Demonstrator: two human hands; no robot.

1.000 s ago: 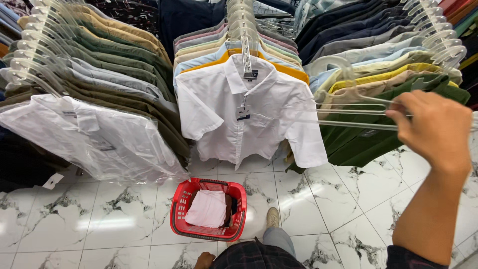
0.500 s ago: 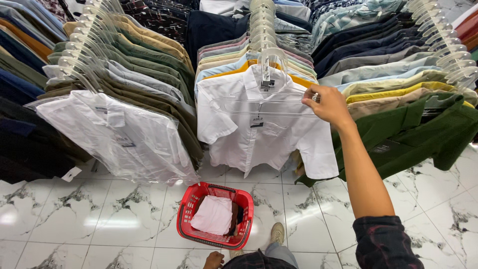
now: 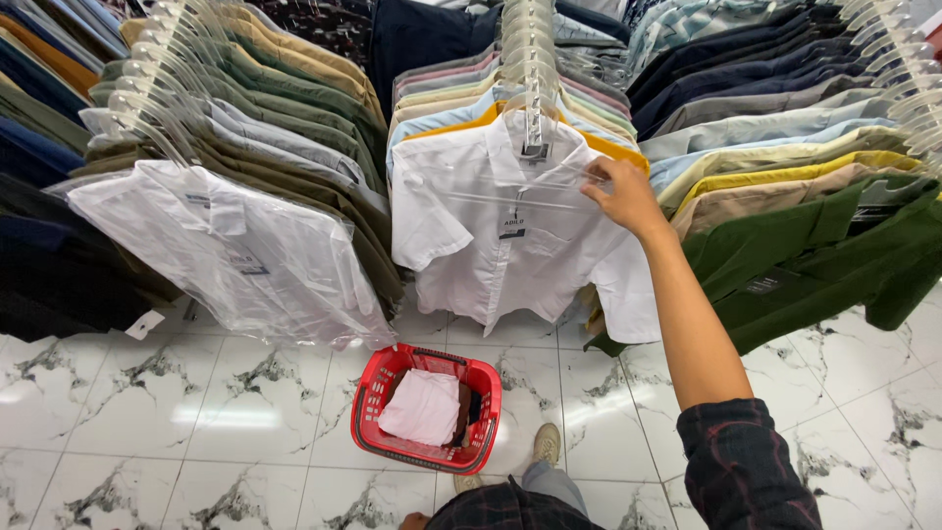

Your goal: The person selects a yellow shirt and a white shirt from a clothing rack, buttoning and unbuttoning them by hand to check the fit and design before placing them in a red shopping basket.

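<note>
Your right hand (image 3: 620, 193) is pinching the clear hanger (image 3: 530, 186) on the white shirt (image 3: 510, 236) at centre frame, its dark rectangular tag (image 3: 513, 228) dangling beneath.

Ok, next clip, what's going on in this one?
A person stands among racks of hanging shirts in a clothing shop. Their right hand reaches up to the white short-sleeved shirt at the front of the middle rack, at the clear hanger by its shoulder. The left hand is out of view. On the marble-patterned floor by their feet sits a red basket holding folded clothes, a pale one on top.
</note>
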